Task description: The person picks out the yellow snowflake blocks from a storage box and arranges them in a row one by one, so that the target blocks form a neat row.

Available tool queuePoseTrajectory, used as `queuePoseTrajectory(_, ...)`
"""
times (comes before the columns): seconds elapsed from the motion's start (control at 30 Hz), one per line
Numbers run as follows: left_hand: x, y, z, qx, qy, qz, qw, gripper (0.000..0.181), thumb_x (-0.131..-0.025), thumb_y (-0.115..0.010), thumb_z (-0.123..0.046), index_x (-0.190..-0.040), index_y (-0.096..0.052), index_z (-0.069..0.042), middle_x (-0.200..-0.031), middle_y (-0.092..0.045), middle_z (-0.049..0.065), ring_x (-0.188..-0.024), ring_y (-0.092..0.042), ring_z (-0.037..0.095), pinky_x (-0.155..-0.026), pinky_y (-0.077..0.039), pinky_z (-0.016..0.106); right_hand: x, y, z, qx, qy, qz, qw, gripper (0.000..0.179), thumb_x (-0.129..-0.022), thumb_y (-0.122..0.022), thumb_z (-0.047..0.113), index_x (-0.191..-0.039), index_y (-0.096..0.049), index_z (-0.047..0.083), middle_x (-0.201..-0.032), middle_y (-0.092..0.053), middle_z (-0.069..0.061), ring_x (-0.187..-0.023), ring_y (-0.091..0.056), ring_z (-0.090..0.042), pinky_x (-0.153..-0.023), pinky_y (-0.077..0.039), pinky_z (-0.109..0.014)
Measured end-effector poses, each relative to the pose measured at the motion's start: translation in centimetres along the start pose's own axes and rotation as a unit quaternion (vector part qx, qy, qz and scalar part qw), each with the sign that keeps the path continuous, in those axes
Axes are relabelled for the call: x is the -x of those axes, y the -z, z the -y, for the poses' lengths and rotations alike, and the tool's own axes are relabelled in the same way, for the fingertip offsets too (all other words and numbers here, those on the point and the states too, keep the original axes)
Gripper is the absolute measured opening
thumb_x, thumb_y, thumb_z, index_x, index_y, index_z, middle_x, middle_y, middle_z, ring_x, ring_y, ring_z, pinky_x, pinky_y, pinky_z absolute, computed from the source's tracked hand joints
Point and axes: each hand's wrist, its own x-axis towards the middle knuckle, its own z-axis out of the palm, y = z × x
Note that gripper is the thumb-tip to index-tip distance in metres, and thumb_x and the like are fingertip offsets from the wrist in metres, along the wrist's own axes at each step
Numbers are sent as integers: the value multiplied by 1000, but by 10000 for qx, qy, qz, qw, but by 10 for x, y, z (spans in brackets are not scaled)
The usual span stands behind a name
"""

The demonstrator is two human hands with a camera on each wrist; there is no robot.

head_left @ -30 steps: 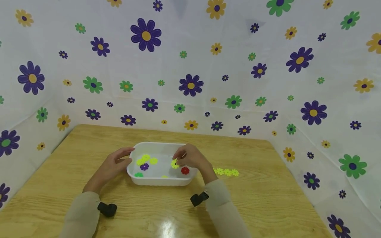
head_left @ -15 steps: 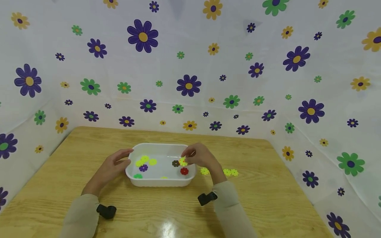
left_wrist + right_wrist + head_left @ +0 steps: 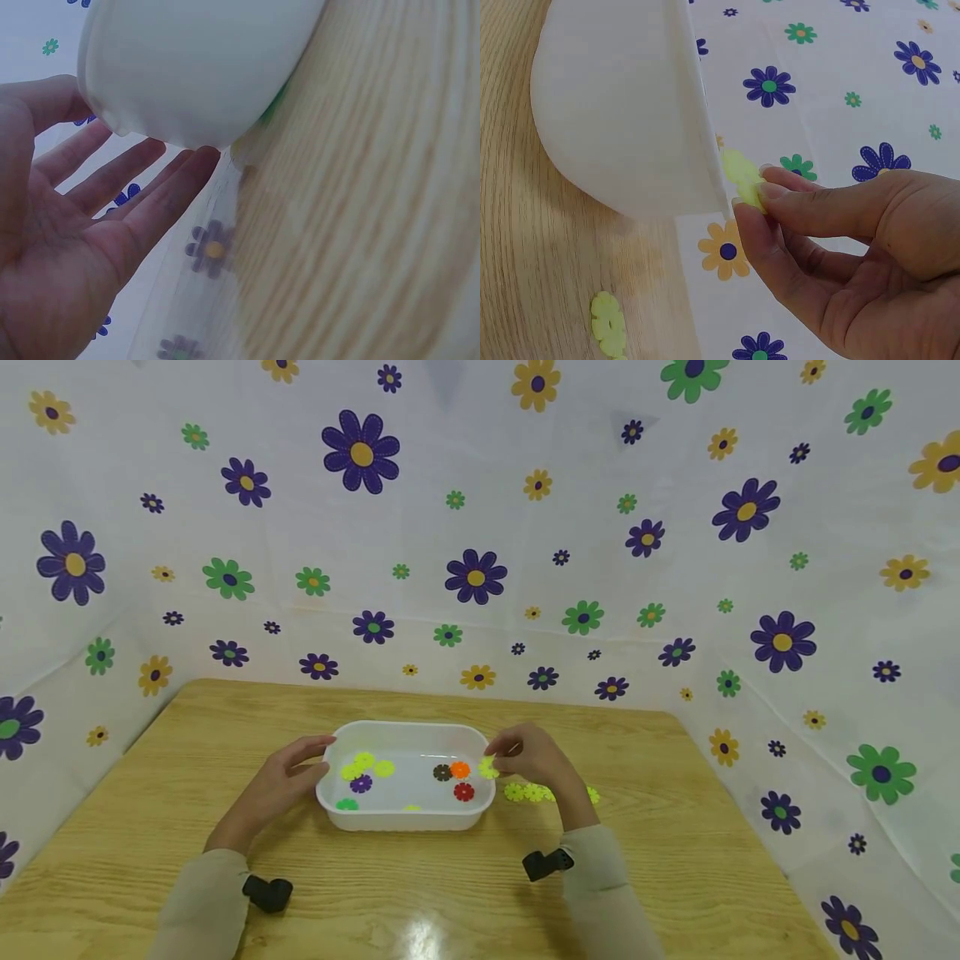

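My right hand (image 3: 536,758) pinches a yellow flower-shaped plastic disc (image 3: 740,171) between thumb and fingertips, right at the tub's right rim. My left hand (image 3: 287,777) is at the other end of the white plastic tub (image 3: 405,821); in the left wrist view its fingers (image 3: 176,195) are extended, tips against the tub's outer wall. Inside the tub lie a brown disc (image 3: 442,772), an orange disc (image 3: 460,770), a red disc (image 3: 464,792), a purple disc (image 3: 362,783), a green disc (image 3: 347,805) and several yellow discs (image 3: 384,769).
A row of yellow discs (image 3: 534,792) lies on the wooden table (image 3: 405,885) right of the tub, partly hidden behind my right wrist. A flower-print cloth (image 3: 420,518) stands around the table's back and sides.
My right hand has moved rightward from inside the tub to its right rim, carrying the yellow disc. The brown and orange discs have come into view. My left hand stays at the tub.
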Motion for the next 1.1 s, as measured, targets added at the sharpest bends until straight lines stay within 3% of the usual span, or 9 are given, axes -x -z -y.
queuePoseTrajectory(0.3,0,0,7,187,-85,-5,9998,53,-108,-55,-32,-156,-43,-13,-165,-35,22,-146,-42,52,-114,-45,64,7,16,-16,36,-104,-97,9999,15,-93,-70,-1,-107,-76,-1,-102,-72,-17,-83,-72,-21,-84,-66,-46)
queuePoseTrajectory(1.1,-2,1,9,87,-75,-44,9999,53,-107,-55,-32,-156,-43,-14,-165,-35,22,-146,-41,52,-114,-45,64,32,51,-65,246,-282,-348,9987,17,-94,-68,-3,-110,-74,-5,-102,-72,-19,-83,-73,-21,-82,-66,-44)
